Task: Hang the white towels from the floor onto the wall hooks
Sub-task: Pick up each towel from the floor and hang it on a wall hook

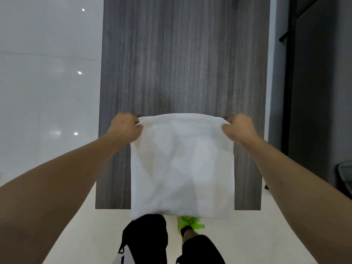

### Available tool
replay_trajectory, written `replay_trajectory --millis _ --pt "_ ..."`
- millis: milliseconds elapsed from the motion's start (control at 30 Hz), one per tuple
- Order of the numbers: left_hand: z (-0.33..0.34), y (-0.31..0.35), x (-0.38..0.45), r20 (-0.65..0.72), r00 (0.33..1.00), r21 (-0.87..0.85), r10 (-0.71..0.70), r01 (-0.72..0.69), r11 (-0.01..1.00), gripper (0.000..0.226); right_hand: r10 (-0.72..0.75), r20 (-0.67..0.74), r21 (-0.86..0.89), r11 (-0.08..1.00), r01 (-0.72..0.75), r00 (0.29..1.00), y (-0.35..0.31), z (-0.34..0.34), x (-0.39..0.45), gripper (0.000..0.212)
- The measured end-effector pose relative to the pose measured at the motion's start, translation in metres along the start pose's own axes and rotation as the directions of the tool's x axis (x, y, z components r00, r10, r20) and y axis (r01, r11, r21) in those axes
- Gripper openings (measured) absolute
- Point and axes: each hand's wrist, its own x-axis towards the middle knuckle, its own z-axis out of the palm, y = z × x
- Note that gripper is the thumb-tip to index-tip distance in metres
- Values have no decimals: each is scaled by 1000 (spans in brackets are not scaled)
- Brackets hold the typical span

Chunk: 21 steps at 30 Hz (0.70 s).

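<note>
A white towel (182,164) hangs flat in front of a grey wood-grain wall panel (182,63). My left hand (126,128) grips its top left corner and my right hand (239,128) grips its top right corner, so the top edge is stretched straight between them. The towel's lower edge hangs just above my knees. Small dark shapes show on the panel just behind each hand; I cannot tell whether they are hooks. No other towel is in view.
A glossy white wall (47,82) stands to the left of the panel and a dark door or cabinet (314,92) to the right. The pale floor (80,225) lies below, with my black shorts and a neon green shoe (190,222). A dark object (345,178) sits at the right edge.
</note>
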Motion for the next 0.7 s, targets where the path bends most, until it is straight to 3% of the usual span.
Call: replay_trajectory --millis 100,267,400,567,700 --pt "-17 6 -15 -72 996 -7 52 -52 999 29 8 27 -39 999 -7 1000 -2 -20 -15 13" --pt "-90 26 -27 -207 977 -32 59 -67 997 23 -41 80 -71 996 46 996 -13 -85 -43 23" --pt "-176 51 -38 -374 926 -79 60 -97 992 24 -133 -61 10 991 134 989 -42 -164 -66 42" --pt "-278 80 -64 -599 798 -150 58 -184 971 26 -258 -273 -51 966 254 927 -78 -261 -99 27" --pt "-319 86 -82 -676 731 -92 96 -212 973 16 -330 -406 -116 944 310 852 -91 -294 -119 11"
